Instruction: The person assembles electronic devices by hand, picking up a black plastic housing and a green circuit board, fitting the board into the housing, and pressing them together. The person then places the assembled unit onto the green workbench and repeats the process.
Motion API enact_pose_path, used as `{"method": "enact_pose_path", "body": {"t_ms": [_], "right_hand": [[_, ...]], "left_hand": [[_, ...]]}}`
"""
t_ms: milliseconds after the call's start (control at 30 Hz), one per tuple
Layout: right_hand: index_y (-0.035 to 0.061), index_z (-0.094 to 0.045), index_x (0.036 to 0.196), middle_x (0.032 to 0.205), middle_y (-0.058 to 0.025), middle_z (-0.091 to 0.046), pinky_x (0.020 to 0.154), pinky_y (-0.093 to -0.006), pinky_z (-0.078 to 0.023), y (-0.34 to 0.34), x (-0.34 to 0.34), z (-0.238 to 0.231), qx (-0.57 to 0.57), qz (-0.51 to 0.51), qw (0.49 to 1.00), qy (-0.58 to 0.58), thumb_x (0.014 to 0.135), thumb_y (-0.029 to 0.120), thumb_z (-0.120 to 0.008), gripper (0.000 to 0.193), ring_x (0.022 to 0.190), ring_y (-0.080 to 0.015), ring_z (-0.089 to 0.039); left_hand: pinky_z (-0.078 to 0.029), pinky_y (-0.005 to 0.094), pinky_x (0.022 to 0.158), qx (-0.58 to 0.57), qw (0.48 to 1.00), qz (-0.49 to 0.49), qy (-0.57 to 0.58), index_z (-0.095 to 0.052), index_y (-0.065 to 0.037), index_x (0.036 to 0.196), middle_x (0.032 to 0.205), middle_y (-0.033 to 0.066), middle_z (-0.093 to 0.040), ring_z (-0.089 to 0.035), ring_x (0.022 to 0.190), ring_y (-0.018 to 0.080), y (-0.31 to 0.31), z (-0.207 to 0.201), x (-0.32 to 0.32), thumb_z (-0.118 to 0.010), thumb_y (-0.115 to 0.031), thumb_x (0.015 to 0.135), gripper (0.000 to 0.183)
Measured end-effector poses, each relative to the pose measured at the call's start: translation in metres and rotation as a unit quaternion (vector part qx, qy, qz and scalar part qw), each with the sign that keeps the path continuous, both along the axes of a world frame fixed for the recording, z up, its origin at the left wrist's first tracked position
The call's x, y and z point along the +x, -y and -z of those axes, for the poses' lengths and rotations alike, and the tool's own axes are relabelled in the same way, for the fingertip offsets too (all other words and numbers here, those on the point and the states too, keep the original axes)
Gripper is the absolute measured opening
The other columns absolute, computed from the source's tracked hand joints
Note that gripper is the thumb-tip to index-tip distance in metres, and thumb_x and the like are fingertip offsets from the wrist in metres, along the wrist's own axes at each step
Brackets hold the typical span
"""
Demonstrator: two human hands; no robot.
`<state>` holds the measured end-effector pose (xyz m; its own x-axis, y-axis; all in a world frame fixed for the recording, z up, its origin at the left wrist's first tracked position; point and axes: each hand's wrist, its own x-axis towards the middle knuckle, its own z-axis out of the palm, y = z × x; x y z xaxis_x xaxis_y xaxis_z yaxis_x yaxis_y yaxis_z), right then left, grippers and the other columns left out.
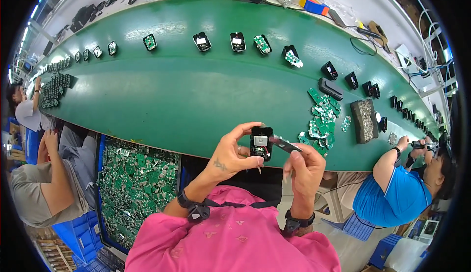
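Small black box [261, 130], open side toward the wearer's eyes, is held up over the near edge of the green table [186, 95]. Pale square block [260, 141] and a bit of red wire [267, 150] show inside. Likely light, with stiff plastic walls; smooth faces could slip a little. The wire looks the fragile part, easily snagged or pinched. Best hold, I judge: outer side walls, fingertips clear of the opening.

Left hand [230, 152]: curled around the box from its left, fingers at the far end, thumb at the near end, a firm-looking but not crushing grip.

Right hand [305, 166]: closed in a pinch, thumb and fingers on the near end of a dark flat piece [287, 145]. Piece tilts, far end at the box's right side; cannot tell if they touch. Looks thin, light, rigid; edges seem the safe place to hold it.

Loose pile of green circuit boards [321, 122] lies on the table, right of the hands.
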<state>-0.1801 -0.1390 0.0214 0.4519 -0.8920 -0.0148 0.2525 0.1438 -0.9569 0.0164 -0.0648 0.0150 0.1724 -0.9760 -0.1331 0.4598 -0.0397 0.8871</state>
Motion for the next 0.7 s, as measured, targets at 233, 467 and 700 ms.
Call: {"method": "enact_pose_path", "body": {"t_ms": [233, 467, 700], "right_hand": [[-0.0092, -0.067, 0.112, 0.086, -0.0142, -0.068, 0.06, -0.0279, -0.057, -0.013, -0.001, -0.003, -0.128, 0.026, 0.99, 0.045, 0.092, -0.003, -0.063, 0.021, 0.068, -0.019, -0.067], [-0.0046, -0.059, 0.118, 0.085, -0.0097, -0.068, 0.06, -0.0248, -0.057, -0.032, 0.012, -0.007, -0.127, 0.112, 0.986, -0.005, 0.091, -0.004, -0.067, 0.028, 0.067, -0.0146, -0.067], [-0.0038, -0.063, 0.114, 0.084, -0.0068, -0.068, 0.061, -0.0209, -0.053, -0.028, 0.018, -0.002, -0.118, 0.123, 0.984, -0.058, 0.091, -0.002, -0.069, 0.024, 0.067, -0.0106, -0.065]], "left_hand": [[-0.062, 0.0295, 0.074, 0.031, 0.999, 0.013, -0.031, -0.045, 0.0, 0.14, 0.129, 0.0139, -0.054, -0.068, 0.095, 0.018, -0.005, -0.009, -0.003, -0.08, -0.001, 0.077, 0.072], [-0.062, 0.0302, 0.072, 0.017, 1.0, 0.018, 0.002, -0.044, -0.001, 0.142, 0.132, 0.0169, -0.052, -0.072, 0.086, 0.0208, -0.003, -0.008, -0.009, -0.077, 0.002, 0.08, 0.071], [-0.061, 0.0295, 0.073, 0.013, 1.0, 0.026, -0.007, -0.044, -0.002, 0.142, 0.134, 0.0164, -0.051, -0.071, 0.089, 0.0197, -0.006, -0.014, -0.011, -0.076, 0.004, 0.079, 0.071]]}}
